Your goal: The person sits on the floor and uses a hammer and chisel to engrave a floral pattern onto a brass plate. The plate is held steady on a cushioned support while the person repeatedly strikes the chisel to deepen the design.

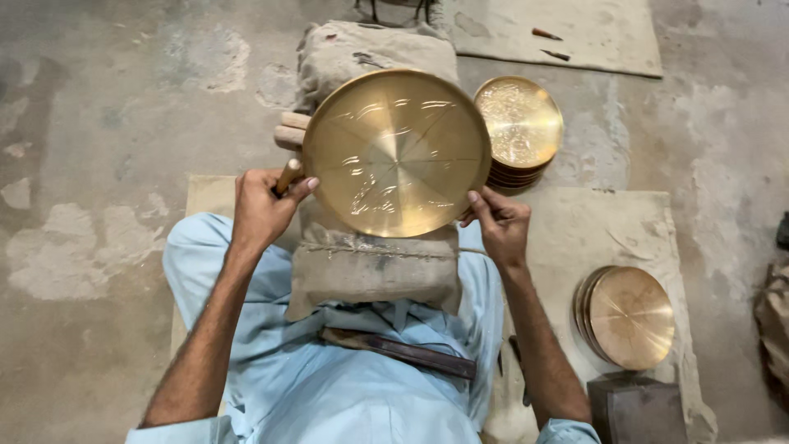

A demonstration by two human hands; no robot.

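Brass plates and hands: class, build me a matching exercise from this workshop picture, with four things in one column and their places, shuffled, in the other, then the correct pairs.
Things
1. Large brass plate
2. Stack of patterned plates
3. Plain plates
4. Wooden handle

Places
A. Leaning on edge by a dark block, at the person's right
B. Gripped in the left hand
C. On the burlap sack, right hand at its rim
D. Lying flat on the floor beyond the right hand

Pairs: 1-C, 2-D, 3-A, 4-B
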